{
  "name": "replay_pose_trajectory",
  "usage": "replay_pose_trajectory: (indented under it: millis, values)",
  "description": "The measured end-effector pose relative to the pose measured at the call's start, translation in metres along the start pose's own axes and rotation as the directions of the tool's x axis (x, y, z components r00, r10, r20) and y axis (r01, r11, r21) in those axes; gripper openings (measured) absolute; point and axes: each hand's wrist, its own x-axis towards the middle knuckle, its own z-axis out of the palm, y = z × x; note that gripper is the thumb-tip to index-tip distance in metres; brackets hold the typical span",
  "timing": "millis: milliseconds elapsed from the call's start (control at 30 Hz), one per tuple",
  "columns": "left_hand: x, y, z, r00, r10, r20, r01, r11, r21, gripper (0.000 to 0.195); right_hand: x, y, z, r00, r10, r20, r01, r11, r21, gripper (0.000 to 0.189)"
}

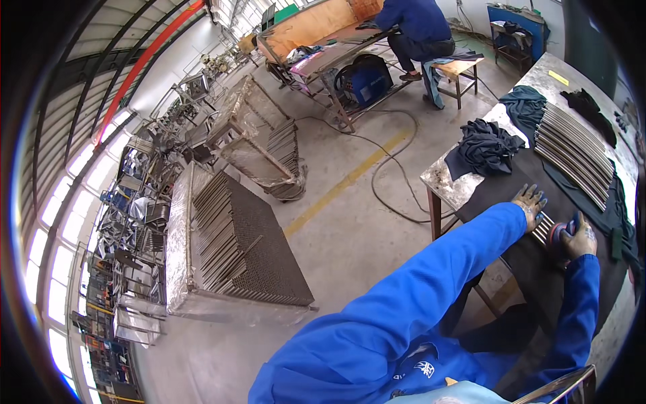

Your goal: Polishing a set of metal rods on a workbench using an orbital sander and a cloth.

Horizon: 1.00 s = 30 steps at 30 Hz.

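Note:
My left hand [530,204], in a stained glove, lies with its fingers spread on the upper ends of several short metal tubes [542,228] on a dark cloth [497,197]. In my right hand [581,241], also gloved, is a round power sander [557,237], its head against the lower part of these tubes. Past my hands, a row of shiny metal tubes [573,151] lies side by side on dark green cloth [525,107]. A crumpled dark cloth [485,149] is beside them, at the table's left edge.
The worktable [444,179] has a pale, stained top. Bundled metal tubes [262,242] stand on the floor at left, near a wrapped rack [257,161]. A cable [376,187] loops across the floor. A person [419,30] in blue sits at another bench, by a blue machine [371,83].

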Motion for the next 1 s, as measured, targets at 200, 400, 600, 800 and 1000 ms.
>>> replay_pose_trajectory:
  millis: [200, 400, 600, 800, 1000]
  values:
    - [-0.008, 0.006, -0.005, 1.000, 0.000, 0.014, 0.000, 1.000, -0.025, 0.059, -0.003, 0.000, 0.001, 1.000, 0.003, -0.013, -0.003, 1.000, 0.007, 0.071]
    - [-0.010, 0.005, -0.006, 1.000, -0.003, 0.029, 0.004, 1.000, -0.017, 0.058, -0.008, -0.008, -0.004, 1.000, 0.007, 0.013, -0.007, 1.000, -0.010, 0.071]
    - [-0.016, 0.006, -0.008, 1.000, 0.003, 0.026, -0.002, 1.000, -0.022, 0.058, -0.007, -0.008, -0.003, 1.000, 0.019, 0.017, -0.019, 1.000, 0.001, 0.071]
    - [-0.015, 0.016, -0.003, 0.999, 0.018, 0.038, -0.017, 1.000, -0.025, 0.059, -0.017, -0.001, -0.002, 0.999, 0.025, -0.022, -0.025, 1.000, 0.000, 0.070]
    - [-0.004, -0.017, -0.021, 0.969, -0.159, 0.192, 0.155, 0.987, 0.032, 0.052, 0.006, -0.019, -0.006, 0.997, -0.072, 0.042, 0.072, 0.997, 0.000, 0.070]
